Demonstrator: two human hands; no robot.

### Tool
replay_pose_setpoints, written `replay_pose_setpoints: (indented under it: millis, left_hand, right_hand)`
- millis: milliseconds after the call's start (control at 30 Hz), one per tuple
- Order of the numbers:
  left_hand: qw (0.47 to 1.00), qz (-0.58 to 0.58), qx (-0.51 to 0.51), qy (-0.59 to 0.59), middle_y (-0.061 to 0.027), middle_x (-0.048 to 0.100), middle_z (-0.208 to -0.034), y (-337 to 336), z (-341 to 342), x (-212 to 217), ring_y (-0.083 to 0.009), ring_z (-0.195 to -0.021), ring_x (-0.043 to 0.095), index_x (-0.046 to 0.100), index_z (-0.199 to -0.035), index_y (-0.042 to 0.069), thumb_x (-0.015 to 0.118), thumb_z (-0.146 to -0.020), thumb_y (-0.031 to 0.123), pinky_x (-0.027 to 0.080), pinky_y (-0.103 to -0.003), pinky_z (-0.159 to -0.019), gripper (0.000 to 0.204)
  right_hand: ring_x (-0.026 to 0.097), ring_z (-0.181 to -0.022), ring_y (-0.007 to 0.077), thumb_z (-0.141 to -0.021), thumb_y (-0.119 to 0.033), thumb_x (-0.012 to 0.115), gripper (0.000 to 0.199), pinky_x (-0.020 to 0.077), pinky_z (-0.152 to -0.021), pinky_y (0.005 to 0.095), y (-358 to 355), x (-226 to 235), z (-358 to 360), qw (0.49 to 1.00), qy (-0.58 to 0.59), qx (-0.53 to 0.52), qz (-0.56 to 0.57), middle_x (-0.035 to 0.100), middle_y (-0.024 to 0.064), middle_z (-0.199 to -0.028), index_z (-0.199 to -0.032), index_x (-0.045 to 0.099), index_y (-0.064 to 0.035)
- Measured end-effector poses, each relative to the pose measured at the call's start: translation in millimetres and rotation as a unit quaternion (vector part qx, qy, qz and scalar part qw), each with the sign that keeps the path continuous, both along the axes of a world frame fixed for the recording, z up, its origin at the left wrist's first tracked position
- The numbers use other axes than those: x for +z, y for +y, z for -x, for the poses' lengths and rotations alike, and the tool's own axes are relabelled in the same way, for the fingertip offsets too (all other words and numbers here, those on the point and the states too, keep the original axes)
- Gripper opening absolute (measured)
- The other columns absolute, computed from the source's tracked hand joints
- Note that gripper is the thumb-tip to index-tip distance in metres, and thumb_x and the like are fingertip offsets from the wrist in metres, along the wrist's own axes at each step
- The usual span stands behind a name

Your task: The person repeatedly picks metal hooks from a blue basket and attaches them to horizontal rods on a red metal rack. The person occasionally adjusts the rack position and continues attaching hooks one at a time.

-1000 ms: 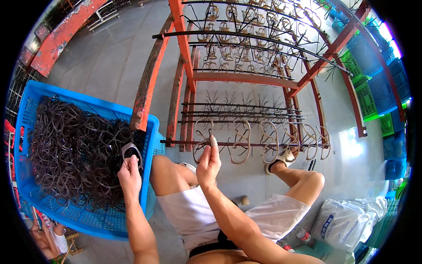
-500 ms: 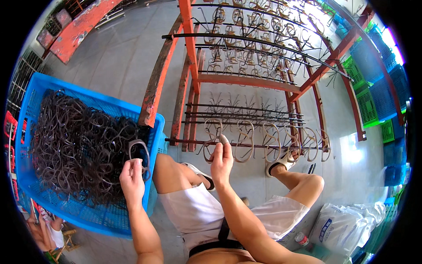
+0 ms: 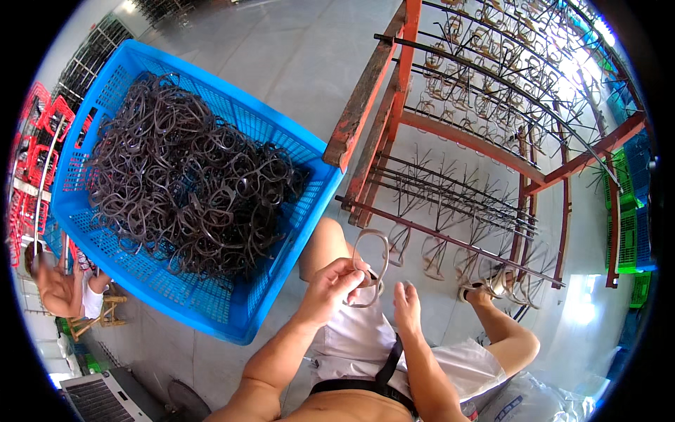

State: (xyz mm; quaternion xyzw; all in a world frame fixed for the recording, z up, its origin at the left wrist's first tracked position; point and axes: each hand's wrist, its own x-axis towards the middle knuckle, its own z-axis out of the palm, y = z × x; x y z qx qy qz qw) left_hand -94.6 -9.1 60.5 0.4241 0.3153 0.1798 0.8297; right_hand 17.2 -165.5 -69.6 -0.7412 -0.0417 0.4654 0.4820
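A grey-brown eyeglass frame (image 3: 386, 257) is upright in front of my lap, pinched between the thumb and fingers of my left hand (image 3: 327, 292). Just right of it, my right hand (image 3: 407, 309) has its fingers stretched upward, with nothing visible in them and apart from the frame. On my left, a big blue plastic basket (image 3: 151, 295) holds a heaped tangle of dark eyeglass frames (image 3: 190, 176). Beyond my knees, a dark rod (image 3: 450, 238) lies across the low part of the rack, with several lighter eyeglass frames (image 3: 434, 259) hanging from it, some blurred.
An orange-red rack (image 3: 478, 146) stands ahead to the right, its upper rods full of hanging frames. Hooked rods (image 3: 450, 193) lie lower in it. Green crates (image 3: 620, 239) line the far right. A person (image 3: 63, 285) sits at far left. A white plastic bag (image 3: 534, 401) lies lower right.
My view has swung left, bringing more of the basket in. My left hand has brought an eyeglass frame from the basket's edge to my lap. My right hand has drawn back from the rod.
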Motion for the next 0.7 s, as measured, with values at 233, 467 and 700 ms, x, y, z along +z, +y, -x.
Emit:
replay_pose_setpoints:
  millis: [233, 467, 700]
  left_hand:
    - [0.982, -0.168, -0.077, -0.048, -0.0065, 0.061, -0.095, -23, -36, -10, -0.014, -0.089, 0.057, 0.058, -0.101, 0.002, 0.058, -0.088, 0.015, 0.044, -0.026, -0.082, 0.018]
    - [0.617, -0.622, -0.041, 0.481, -0.0226, 0.048, -0.11, 109, 68, -11, -0.0392, -0.108, 0.044, 0.051, -0.114, 0.006, 0.059, -0.068, 0.007, 0.035, -0.046, -0.095, 0.046]
    - [0.765, -0.426, 0.029, 0.483, -0.0148, 0.058, -0.1, 155, 117, -82, -0.0267, -0.089, 0.055, 0.059, -0.102, 0.001, 0.049, -0.09, 0.027, 0.042, -0.034, -0.077, 0.03]
  right_hand:
    - [0.046, -0.049, 0.0085, -0.098, -0.022, 0.037, 0.032, 0.0398, -0.047, 0.0199, 17, 120, 11, 0.931, 0.017, -0.132, -0.34, 0.049, -0.0003, -0.063, -0.118, 0.045, 0.0014]
    - [0.029, -0.04, 0.0035, -0.094, -0.013, 0.044, 0.012, 0.0254, -0.035, 0.0183, -130, 120, -137, 0.803, -0.289, -0.421, -0.307, 0.039, -0.0038, -0.056, -0.099, 0.053, -0.0051]
    - [0.03, -0.039, 0.0036, -0.093, -0.016, 0.047, 0.012, 0.0246, -0.032, 0.0195, -252, 69, -272, 0.68, -0.289, -0.608, -0.291, 0.039, -0.0042, -0.057, -0.1, 0.053, -0.0077]
